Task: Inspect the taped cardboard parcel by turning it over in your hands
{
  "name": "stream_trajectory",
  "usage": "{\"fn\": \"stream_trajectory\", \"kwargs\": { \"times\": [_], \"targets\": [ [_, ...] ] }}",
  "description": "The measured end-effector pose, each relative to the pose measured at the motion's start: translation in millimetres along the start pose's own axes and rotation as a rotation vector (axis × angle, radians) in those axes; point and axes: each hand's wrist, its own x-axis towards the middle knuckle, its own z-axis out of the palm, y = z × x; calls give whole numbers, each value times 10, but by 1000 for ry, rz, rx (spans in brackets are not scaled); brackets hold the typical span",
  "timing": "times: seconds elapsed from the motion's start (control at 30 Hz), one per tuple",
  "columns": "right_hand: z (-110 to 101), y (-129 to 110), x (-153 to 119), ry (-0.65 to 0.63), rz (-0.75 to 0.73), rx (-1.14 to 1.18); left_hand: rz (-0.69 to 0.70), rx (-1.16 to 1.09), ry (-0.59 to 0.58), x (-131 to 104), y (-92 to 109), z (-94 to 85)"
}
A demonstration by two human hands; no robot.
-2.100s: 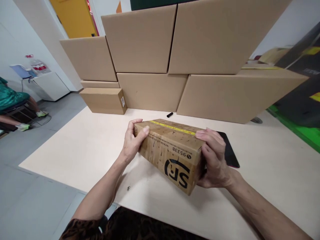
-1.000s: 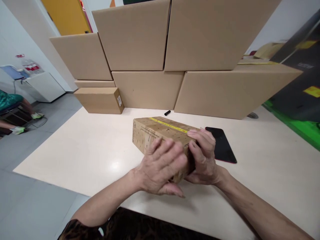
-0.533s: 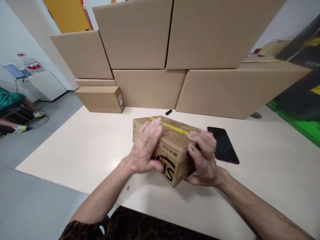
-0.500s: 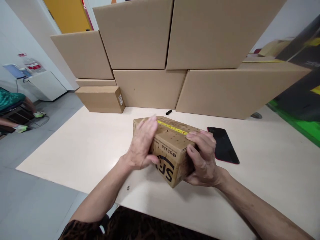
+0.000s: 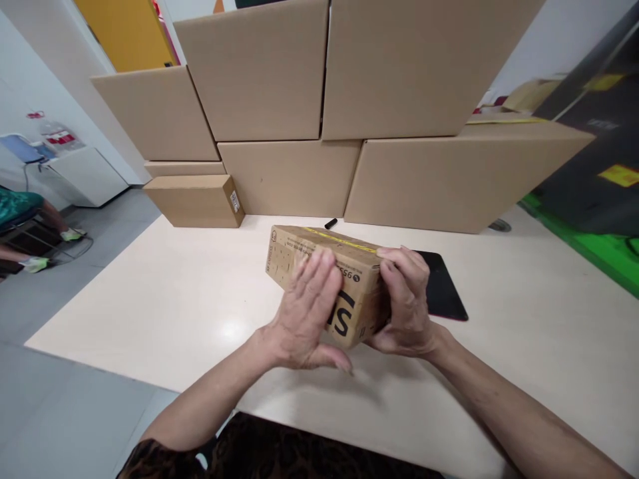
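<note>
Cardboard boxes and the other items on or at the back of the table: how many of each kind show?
Plain cardboard boxes stacked at the back: 7, for example the small labelled one.
Printed cardboard box held by the left hand and right hand: 1.
Black flat phone-like slab: 1.
Small black cylinder: 1.
Total: 10.

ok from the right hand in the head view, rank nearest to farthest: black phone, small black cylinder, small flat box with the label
1. Black phone: flat on the table just right of the right hand, partly hidden behind it.
2. Small black cylinder: farther back, left of the hand, near the foot of the stacked boxes.
3. Small flat box with the label: far back left, at the table's corner.
</note>
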Motion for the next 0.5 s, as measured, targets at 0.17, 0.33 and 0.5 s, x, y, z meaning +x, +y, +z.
{"fn": "stream_trajectory", "kwargs": {
  "times": [0.17,0.33,0.5],
  "targets": [
    [-9,-29,-6,5,41,39,102,107,33,-29,115,11],
    [-79,-74,64,-8,161,147,-36,-72,86,-127,-130,29],
    [-203,-96,120,-15,284,172,-321,-158,97,-251,-468,30]
  ]
}}
